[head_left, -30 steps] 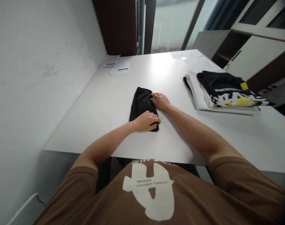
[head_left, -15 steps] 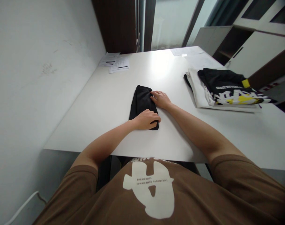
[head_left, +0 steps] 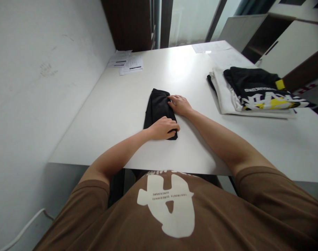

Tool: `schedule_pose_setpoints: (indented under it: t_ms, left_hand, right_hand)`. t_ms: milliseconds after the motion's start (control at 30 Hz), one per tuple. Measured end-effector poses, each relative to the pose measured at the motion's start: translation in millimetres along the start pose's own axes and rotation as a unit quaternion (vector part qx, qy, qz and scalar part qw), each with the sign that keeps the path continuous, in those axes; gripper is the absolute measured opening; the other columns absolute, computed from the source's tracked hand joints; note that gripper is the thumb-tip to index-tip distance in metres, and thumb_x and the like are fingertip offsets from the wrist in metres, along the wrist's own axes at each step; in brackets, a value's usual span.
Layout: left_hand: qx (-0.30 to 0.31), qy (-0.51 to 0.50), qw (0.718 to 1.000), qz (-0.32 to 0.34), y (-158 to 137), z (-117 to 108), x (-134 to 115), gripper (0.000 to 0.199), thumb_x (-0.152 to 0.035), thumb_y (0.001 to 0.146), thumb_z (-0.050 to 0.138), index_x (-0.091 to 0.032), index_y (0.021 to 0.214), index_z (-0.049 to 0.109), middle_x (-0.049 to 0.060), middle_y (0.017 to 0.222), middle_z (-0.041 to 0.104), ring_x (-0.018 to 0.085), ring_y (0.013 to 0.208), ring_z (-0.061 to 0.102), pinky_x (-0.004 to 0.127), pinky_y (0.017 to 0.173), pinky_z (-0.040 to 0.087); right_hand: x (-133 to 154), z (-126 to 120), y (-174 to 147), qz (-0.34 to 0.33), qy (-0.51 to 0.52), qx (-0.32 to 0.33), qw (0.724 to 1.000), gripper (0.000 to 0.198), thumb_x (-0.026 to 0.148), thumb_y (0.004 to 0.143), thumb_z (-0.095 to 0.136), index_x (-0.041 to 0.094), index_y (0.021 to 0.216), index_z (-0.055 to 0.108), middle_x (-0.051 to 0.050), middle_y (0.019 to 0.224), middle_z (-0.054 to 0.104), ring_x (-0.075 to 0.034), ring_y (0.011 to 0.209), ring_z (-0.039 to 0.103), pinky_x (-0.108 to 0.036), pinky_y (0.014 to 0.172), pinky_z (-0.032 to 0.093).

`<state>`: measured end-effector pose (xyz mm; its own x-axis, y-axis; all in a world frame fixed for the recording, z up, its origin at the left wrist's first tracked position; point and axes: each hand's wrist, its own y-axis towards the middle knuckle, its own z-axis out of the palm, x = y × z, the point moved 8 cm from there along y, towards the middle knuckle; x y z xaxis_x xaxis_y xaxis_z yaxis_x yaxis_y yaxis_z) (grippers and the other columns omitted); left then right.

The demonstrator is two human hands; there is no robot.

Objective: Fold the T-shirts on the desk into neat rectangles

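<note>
A black garment (head_left: 159, 105), folded into a narrow strip, lies on the white table in front of me. My left hand (head_left: 163, 128) reaches across its near end, with the fingers curled over the right edge. At the upper right edge, my right hand (head_left: 180, 105) has its thumb and fingertips closed on the cloth. Both hands rest low, close to the tabletop. The undersides of the fingers, and the cloth beneath my left palm, are hidden.
On the right of the white table (head_left: 101, 139) lies a stack of folded clothes (head_left: 263, 91), black over white. Paper sheets (head_left: 132, 65) lie at the far left corner, beside the wall (head_left: 44, 104). More paper (head_left: 211, 47) lies at the far right. A cabinet (head_left: 292, 48) stands beyond.
The view has tipped slightly downward, so the table and clothes appear higher. Both hands keep about the same places on the black garment, which looks unchanged.
</note>
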<state>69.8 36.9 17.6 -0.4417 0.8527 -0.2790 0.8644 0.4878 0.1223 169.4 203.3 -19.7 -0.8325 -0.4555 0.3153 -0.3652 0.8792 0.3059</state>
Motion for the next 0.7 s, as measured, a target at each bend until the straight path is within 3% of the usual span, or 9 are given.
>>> schedule_pose_setpoints:
  t_ms: [700]
  left_hand:
    - [-0.009,-0.009,1.0,0.006,-0.5,0.1,-0.2,0.021,-0.024,0.099,0.052,-0.024,0.11,0.07,0.004,0.11,0.077,0.021,0.104,0.067,0.039,0.092,0.036]
  right_hand:
    - [8.5,-7.5,-4.0,0.011,0.014,-0.006,1.0,0.053,0.049,0.107,0.044,0.027,0.152,0.063,-0.01,0.15,0.064,-0.041,0.14,0.053,-0.065,0.117,0.041]
